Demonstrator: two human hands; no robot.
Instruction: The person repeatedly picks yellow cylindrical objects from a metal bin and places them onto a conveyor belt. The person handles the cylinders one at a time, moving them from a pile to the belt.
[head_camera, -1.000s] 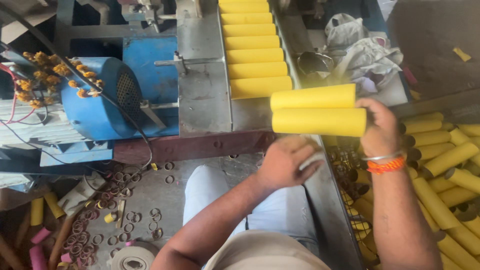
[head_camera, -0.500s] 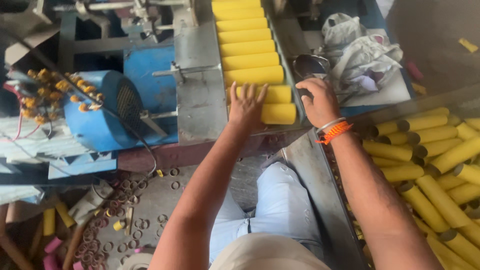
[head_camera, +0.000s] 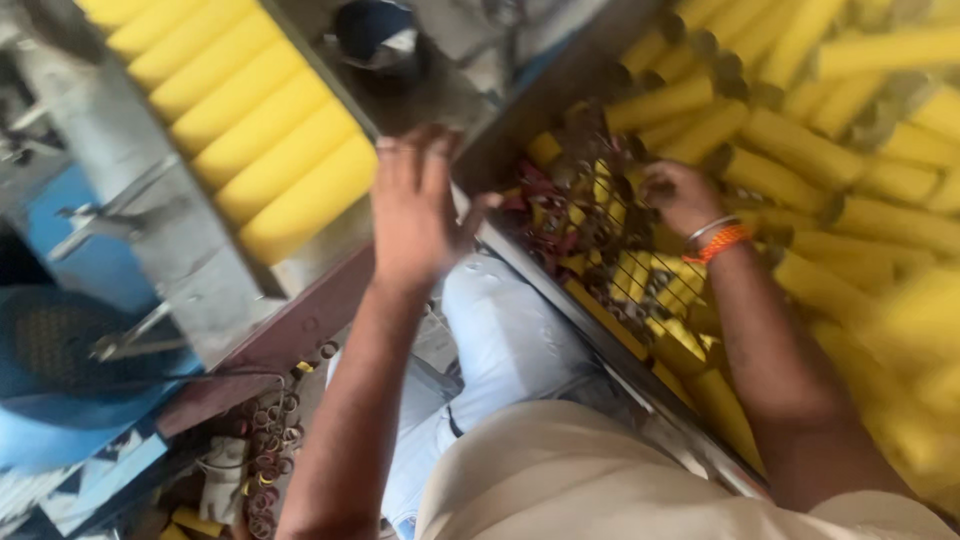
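My left hand (head_camera: 415, 205) hovers flat with fingers spread, holding nothing, just right of a row of yellow tubes (head_camera: 250, 130) lying side by side on a grey metal chute (head_camera: 190, 270). My right hand (head_camera: 680, 195), with an orange band at the wrist, reaches down into a heap of yellow tubes (head_camera: 830, 160) in a bin on the right. Its fingers are curled among the tubes, and motion blur hides whether they grip one.
A blue motor housing (head_camera: 70, 380) sits at the lower left beside the chute. Small metal rings (head_camera: 270, 430) lie scattered on the floor below. A wire mesh (head_camera: 600, 240) with red scraps edges the bin. A dark round container (head_camera: 375, 35) stands at the top.
Both hands have let go of the two tubes, which now lie on the chute. My right hand swung right into the bin heap. The view has tilted and shifted right.
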